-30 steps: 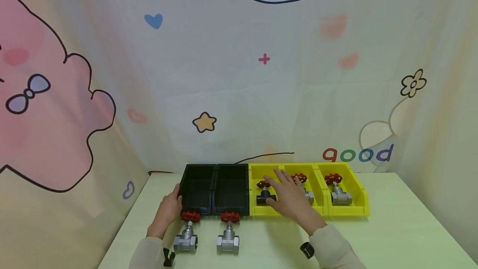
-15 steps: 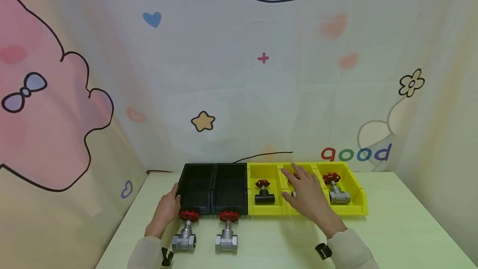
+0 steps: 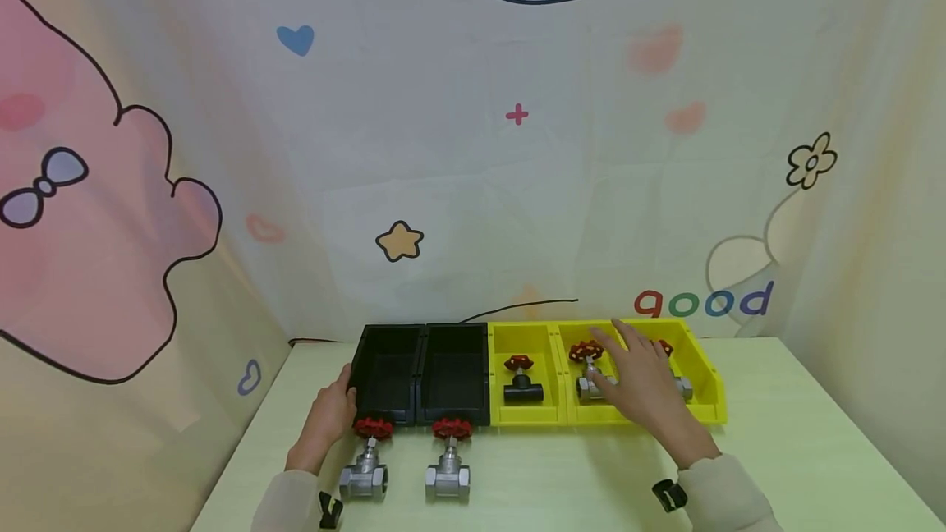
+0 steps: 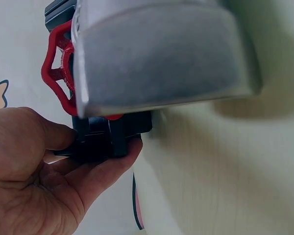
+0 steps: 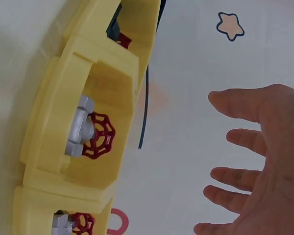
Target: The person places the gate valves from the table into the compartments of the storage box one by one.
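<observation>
My left hand (image 3: 325, 417) grips the left side of the outer black bin (image 3: 389, 412), thumb and fingers on either side of its wall in the left wrist view. Over the yellow bins hovers my right hand (image 3: 645, 384), fingers spread and holding nothing. The left yellow bin (image 3: 526, 415) contains a black valve (image 3: 523, 392) with a red handwheel. A silver valve (image 3: 589, 385) with a red wheel lies in the middle yellow bin (image 5: 59, 142). Another silver valve (image 3: 686, 388) in the right yellow bin (image 3: 711, 405) is partly hidden behind my right hand.
Two silver valves, one at the left (image 3: 364, 479) and one beside it (image 3: 447, 479), lie on the table (image 3: 532, 483) before the black bins. The inner black bin (image 3: 454, 414) adjoins the yellow row. A printed curtain (image 3: 458, 146) hangs behind.
My right hand has moved rightward, from over the left yellow bin to over the middle and right ones, uncovering the black valve and the middle silver valve. My left hand stays on the black bin.
</observation>
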Motion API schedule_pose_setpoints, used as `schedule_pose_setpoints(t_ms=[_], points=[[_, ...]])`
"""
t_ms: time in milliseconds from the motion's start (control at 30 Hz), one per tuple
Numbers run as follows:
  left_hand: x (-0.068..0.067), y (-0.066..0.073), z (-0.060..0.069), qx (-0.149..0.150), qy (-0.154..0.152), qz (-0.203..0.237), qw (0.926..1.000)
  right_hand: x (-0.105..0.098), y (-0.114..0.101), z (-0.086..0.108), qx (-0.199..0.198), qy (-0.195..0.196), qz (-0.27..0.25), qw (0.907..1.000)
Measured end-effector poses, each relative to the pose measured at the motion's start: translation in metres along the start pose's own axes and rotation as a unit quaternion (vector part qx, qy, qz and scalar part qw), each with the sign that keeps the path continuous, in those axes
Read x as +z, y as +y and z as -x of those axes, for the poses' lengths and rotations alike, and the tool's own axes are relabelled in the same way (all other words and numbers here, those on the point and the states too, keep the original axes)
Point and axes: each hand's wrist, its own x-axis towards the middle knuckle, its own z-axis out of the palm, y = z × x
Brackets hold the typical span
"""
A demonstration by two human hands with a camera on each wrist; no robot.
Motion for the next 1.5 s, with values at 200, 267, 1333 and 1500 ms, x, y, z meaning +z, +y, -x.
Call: schedule_pose_setpoints(t_ms=[200,267,1333,1500], points=[[0.000,0.001,0.000,-0.005,-0.002,0.004,1.0000,0.000,0.013,0.002,0.022,-0.005,-0.004,0.9997],[0.000,0.001,0.000,-0.006,-0.005,0.004,1.0000,0.000,0.018,0.003,0.030,-0.007,-0.002,0.9995],[-0.001,0.001,0.000,-0.006,-0.001,-0.002,1.0000,0.001,0.122,0.029,0.137,-0.066,-0.033,0.9878],[0.000,0.000,0.000,-0.002,-0.002,-0.003,1.0000,0.010,0.135,0.032,0.169,-0.065,-0.035,0.9828]])
